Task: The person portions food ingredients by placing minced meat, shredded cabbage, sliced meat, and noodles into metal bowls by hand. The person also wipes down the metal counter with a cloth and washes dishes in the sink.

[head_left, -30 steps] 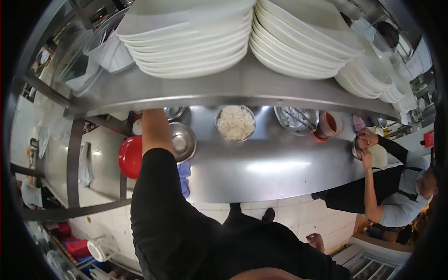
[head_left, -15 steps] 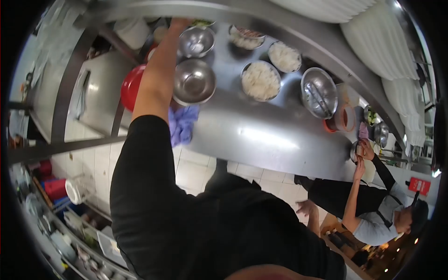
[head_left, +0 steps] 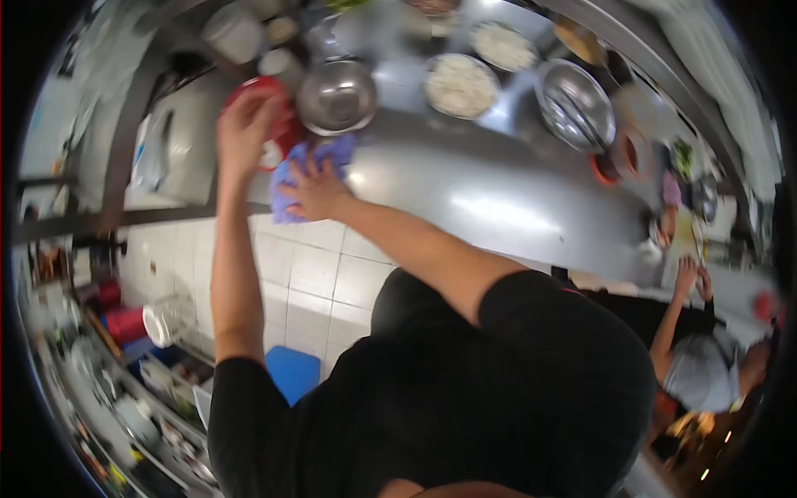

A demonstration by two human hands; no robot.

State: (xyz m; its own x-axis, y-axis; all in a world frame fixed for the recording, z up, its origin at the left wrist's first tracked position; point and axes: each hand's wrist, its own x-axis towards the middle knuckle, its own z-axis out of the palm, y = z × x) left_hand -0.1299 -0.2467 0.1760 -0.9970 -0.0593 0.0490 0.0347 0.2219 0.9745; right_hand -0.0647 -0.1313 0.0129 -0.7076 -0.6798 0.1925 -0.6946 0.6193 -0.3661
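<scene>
- One white plastic container [head_left: 164, 322] sits low at the far left, just beside a red tub [head_left: 120, 326].
- Next along, I see the worker's left hand [head_left: 249, 131], fingers half curled over the red bowl [head_left: 287, 119]; the hand is blurred, so I can't tell whether it has hold of the rim.
- That bowl lies at the left end of the steel desk [head_left: 415, 162], with something blue [head_left: 292, 375] down on the floor tiles [head_left: 311, 274].
- The purple cloth [head_left: 339, 153] is bunched at the desk's near left corner, just below the red bowl.
- On top of it rests the right hand [head_left: 315, 189], fingers spread wide, touching the cloth without closing round it.
- Just above the cloth stands a steel bowl [head_left: 336, 98], its shiny bottom showing.
- Further right come two round portions of white rice, the nearer one [head_left: 462, 85] larger than the farther [head_left: 502, 46].
- Then a wide metal bowl [head_left: 586, 90], a long utensil [head_left: 581, 124] leaning in it.
- At far right, a co-worker in a grey top [head_left: 701, 373] has both hands near the desk's end.
</scene>
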